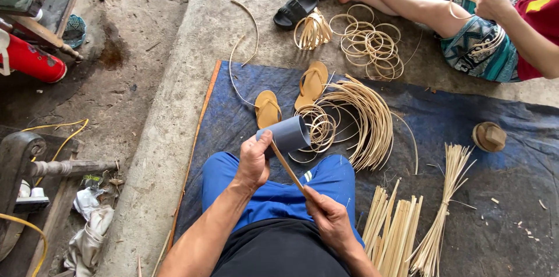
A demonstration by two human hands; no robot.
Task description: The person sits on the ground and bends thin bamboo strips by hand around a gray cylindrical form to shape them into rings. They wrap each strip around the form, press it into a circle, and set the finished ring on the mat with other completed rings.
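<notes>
Nearest to us, our right hand closes around the lower end of a thin bamboo strip, above our lap in blue shorts. Our left hand grips a short grey pipe section, and the strip runs up from the right hand to touch this pipe at its lower side. Both hands are closed firmly on what they hold.

We sit at the near edge of a blue tarp. Beyond the pipe, toward the middle of the tarp, lie small coiled rings and a big sheaf of curved strips. Two yellow sandals lie near the far edge. Bundles of straight sticks lie at our right side.

We judge that the step in hand is bending the strip around the pipe to shape a ring. The next move seems to need steady tension from the right hand while the left hand turns the pipe, so the strip curves without cracking.

On the concrete beyond the far edge, another person sits with loose rings.
</notes>
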